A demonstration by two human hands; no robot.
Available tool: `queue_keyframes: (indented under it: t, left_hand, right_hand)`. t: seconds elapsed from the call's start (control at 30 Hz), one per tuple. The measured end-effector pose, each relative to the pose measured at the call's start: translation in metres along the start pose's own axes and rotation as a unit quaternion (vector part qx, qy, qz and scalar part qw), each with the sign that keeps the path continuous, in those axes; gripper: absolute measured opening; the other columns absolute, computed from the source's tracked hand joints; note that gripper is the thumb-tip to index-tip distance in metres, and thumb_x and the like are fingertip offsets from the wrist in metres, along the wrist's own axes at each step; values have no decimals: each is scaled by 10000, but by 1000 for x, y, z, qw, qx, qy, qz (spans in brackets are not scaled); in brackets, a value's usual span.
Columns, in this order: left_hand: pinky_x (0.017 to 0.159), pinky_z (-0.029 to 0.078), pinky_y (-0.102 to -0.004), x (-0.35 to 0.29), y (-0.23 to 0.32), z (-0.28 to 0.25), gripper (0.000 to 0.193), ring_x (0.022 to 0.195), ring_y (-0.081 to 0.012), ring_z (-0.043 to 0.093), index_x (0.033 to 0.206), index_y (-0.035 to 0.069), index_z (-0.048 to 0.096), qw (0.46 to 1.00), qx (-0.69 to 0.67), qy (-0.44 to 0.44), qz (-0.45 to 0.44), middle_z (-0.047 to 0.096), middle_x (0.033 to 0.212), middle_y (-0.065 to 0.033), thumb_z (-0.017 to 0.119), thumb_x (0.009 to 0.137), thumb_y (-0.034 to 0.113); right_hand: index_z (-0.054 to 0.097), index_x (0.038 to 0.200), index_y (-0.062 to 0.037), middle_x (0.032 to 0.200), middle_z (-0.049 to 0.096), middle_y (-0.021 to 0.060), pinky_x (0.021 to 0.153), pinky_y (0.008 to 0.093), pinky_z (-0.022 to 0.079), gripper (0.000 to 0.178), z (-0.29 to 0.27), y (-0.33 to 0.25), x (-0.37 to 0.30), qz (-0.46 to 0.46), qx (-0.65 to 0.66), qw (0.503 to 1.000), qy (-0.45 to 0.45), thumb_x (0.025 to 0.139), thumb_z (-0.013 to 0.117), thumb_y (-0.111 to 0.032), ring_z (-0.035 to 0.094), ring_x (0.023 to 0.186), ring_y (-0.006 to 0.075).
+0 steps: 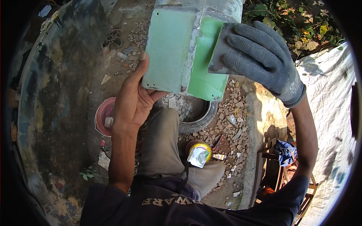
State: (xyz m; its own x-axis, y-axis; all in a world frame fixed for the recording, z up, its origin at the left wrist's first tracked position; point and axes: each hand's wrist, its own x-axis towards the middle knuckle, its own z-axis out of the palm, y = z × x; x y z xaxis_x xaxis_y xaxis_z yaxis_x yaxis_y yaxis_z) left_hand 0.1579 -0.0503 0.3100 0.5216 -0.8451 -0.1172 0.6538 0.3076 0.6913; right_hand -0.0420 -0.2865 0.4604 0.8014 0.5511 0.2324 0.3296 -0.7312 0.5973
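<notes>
Rubble (235,120) behind green panel (169,51), long axis forward; left fingers (140,69) round it, right fingers (256,37) round plate (218,62)

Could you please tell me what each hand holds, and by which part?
Left hand: the green panel, by its lower-left corner. Gloved right hand: a flat grey sheet, by its right side.

The left forearm (123,156) rises almost upright, left of the frame's centre; its bare hand (132,98) is palm up, thumb (138,69) pointing upward, the fingers reaching right and partly hidden. From the lower right, the right forearm (304,130) climbs to a grey-gloved hand (266,56) at upper right, back showing, fingers together, pointing left in a grip.
</notes>
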Motion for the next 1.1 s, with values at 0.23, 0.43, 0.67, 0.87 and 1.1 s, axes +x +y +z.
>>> queue_keyframes:
  t: [0.23, 0.43, 0.67, 0.87, 1.1]
  left_hand:
    - [963, 653, -425, -4, -2, 2, 554, 1177, -247, 729, 1485, 11, 517, 1000, -13, 11, -12, 676, 1372, -134, 577, 1094, 399]
    - [979, 644, -434, -5, 0, 2, 555, 1201, -250, 719, 1484, 17, 522, 1000, -4, -7, -14, 687, 1362, -141, 569, 1097, 412]
    - [1011, 631, -460, -5, -2, -1, 550, 1208, -275, 716, 1478, -1, 513, 1000, -11, -22, -18, 688, 1354, -176, 559, 1103, 398]
    - [1058, 604, -485, -3, -3, -2, 541, 1240, -290, 699, 1492, -10, 487, 999, -15, -38, -20, 666, 1388, -181, 551, 1111, 368]
    - [1077, 588, -487, -2, -1, 9, 540, 1276, -276, 677, 1509, 9, 482, 998, -35, -39, -24, 654, 1412, -158, 563, 1107, 361]
  right_hand:
    - [691, 1338, -159, 1441, 646, 108, 1141, 527, 489, 488, 25, 6, 19, -14, 7, 1000, 0, 852, 662, -186, 604, 1353, 347]
    - [685, 1349, -125, 1424, 666, 107, 1141, 513, 493, 460, 19, -1, 3, 24, 47, 998, -36, 891, 652, -143, 613, 1354, 336]
    - [704, 1317, -102, 1399, 680, 120, 1112, 525, 512, 428, -3, -19, -16, 72, 48, 994, -64, 892, 658, -119, 636, 1323, 364]
    - [705, 1343, -107, 1377, 691, 105, 1073, 479, 517, 531, -32, -42, -37, 143, 17, 984, -101, 812, 681, -99, 636, 1295, 337]
    - [718, 1369, -176, 1376, 705, 50, 959, 456, 512, 709, -30, -77, 2, 352, -92, 931, 13, 681, 674, -5, 652, 1123, 318]
